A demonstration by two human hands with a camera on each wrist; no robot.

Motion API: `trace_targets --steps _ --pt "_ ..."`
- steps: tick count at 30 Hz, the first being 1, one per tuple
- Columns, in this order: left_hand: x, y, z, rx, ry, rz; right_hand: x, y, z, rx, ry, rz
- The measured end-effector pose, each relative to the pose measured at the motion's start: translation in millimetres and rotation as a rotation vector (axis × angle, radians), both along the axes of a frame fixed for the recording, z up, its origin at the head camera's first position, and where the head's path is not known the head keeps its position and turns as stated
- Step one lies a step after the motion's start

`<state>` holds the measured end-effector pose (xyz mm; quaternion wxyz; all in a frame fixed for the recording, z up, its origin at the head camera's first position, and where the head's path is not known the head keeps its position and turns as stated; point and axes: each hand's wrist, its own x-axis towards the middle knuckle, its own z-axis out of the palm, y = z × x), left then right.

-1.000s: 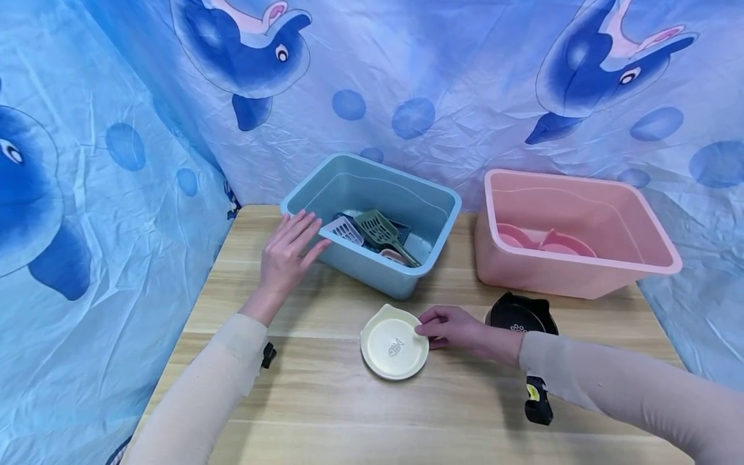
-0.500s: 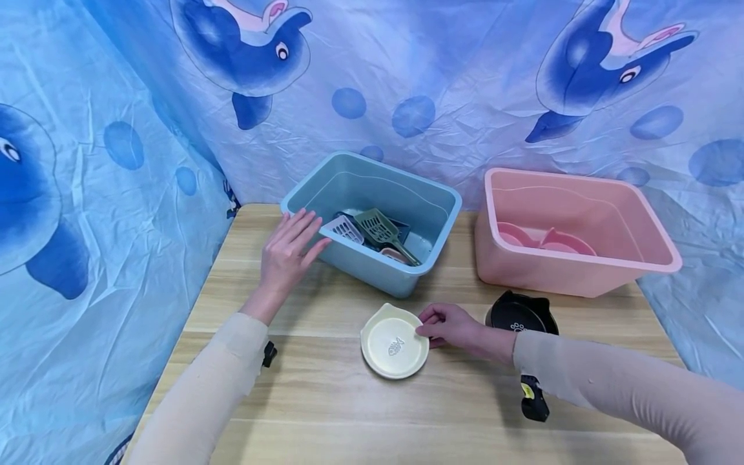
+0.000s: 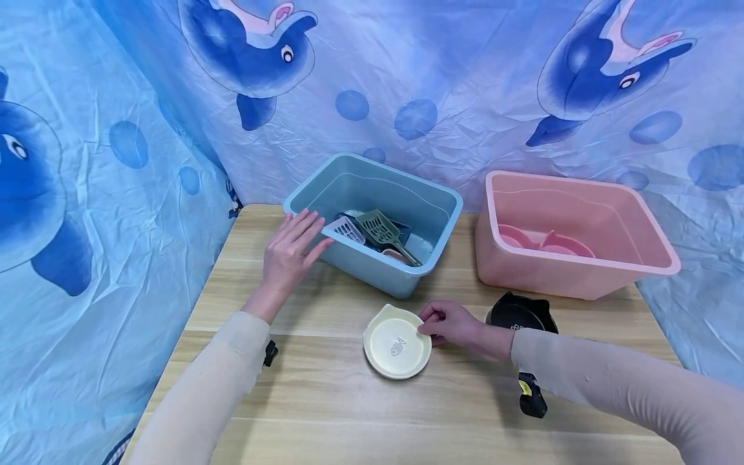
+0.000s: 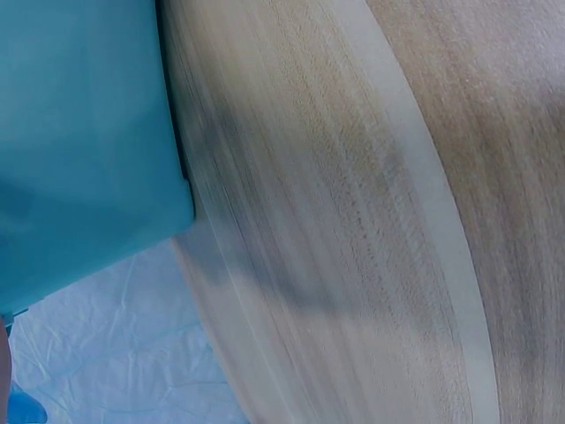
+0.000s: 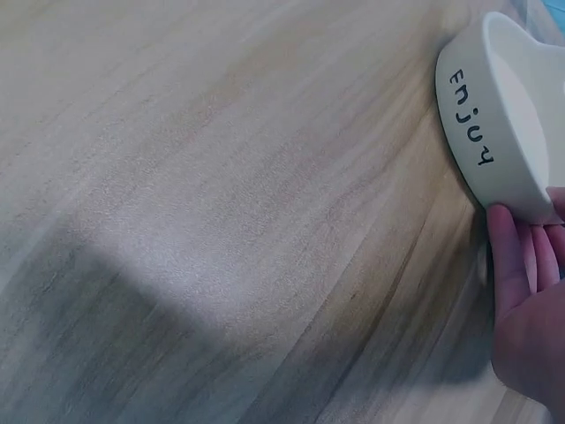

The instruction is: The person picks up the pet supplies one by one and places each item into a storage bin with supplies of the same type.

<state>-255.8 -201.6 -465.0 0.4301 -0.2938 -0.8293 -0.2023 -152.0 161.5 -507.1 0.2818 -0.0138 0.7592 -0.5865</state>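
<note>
A cream pet bowl [image 3: 391, 342] with cat ears and a fish drawing inside stands on the wooden table; its side reads "Enjoy" in the right wrist view. My right hand [image 3: 456, 326] pinches the bowl's right rim, thumb over the edge and fingers [image 5: 510, 265] against the outer wall. My left hand [image 3: 287, 252] rests with extended fingers on the near left rim of the blue tub [image 3: 372, 268]. Inside that tub lie a green litter scoop [image 3: 380, 229], a white slotted scoop [image 3: 347, 229] and some darker pieces. The left wrist view shows the tub's outer wall [image 4: 79, 150].
A pink tub [image 3: 575, 274] stands at the back right, holding pink cat-eared bowls [image 3: 564, 244]. In front of it is a black cat-eared bowl [image 3: 523, 313], partly covered by my right forearm. A blue dolphin-print curtain [image 3: 407, 77] hangs behind the table [image 3: 349, 420].
Both hands keep their places, the right at the cream bowl and the left at the blue tub. My right forearm has shifted very slightly; the head view has tilted a little.
</note>
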Motion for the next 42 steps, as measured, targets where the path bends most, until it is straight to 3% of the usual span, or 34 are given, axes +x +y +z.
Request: trace_targets --steps 9,14,19,25,34,42 --pt "1.3 0.8 1.5 0.006 -0.005 -0.006 -7.2 4 0.6 0.08 0.033 0.035" --pt "2.1 0.8 2.7 0.001 -0.026 -0.007 -11.0 9 3.4 0.164 0.142 0.124" --pt "3.5 0.9 4.1 -0.011 -0.047 -0.002 -17.4 18 15.1 0.23 0.309 0.269" --pt "4.3 0.5 3.3 -0.017 -0.035 0.006 -26.7 31 43.7 0.335 0.572 0.421" --pt "5.7 -1.4 2.8 -0.01 -0.059 0.008 -22.8 47 83.1 0.553 0.908 0.506" --pt "6.5 -1.0 3.2 -0.016 -0.046 0.003 -11.0 64 117.6 0.638 1.359 0.585"
